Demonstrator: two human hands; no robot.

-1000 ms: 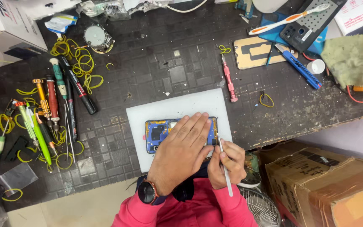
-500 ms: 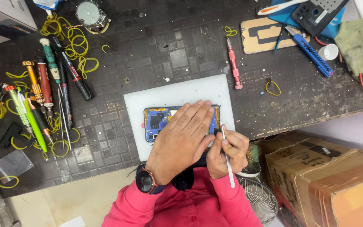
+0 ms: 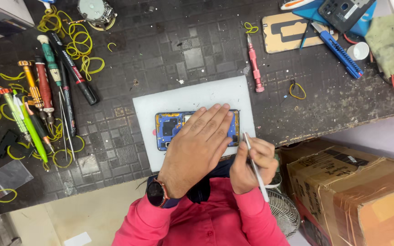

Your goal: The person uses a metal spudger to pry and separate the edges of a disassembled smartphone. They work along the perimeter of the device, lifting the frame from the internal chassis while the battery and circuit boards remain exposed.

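Observation:
An opened phone (image 3: 172,127) with blue inner parts lies on a white mat (image 3: 188,98) at the bench's near edge. My left hand (image 3: 197,148), with a watch on its wrist, lies flat across the phone's right half and hides it. Just right of it, my right hand (image 3: 251,164) grips a thin silver tool (image 3: 254,166) like a pen. The tool's tip touches the phone's right edge.
Several screwdrivers (image 3: 46,86) and yellow rubber bands (image 3: 76,43) lie at the left. A pink screwdriver (image 3: 254,64), a phone back cover (image 3: 288,32) and a blue cutter (image 3: 338,48) lie behind the mat. A cardboard box (image 3: 356,191) and a fan (image 3: 282,209) stand below the bench's right edge.
The view has shifted slightly. My left hand has spread flatter over the phone. My right hand keeps the tool at the phone's right edge.

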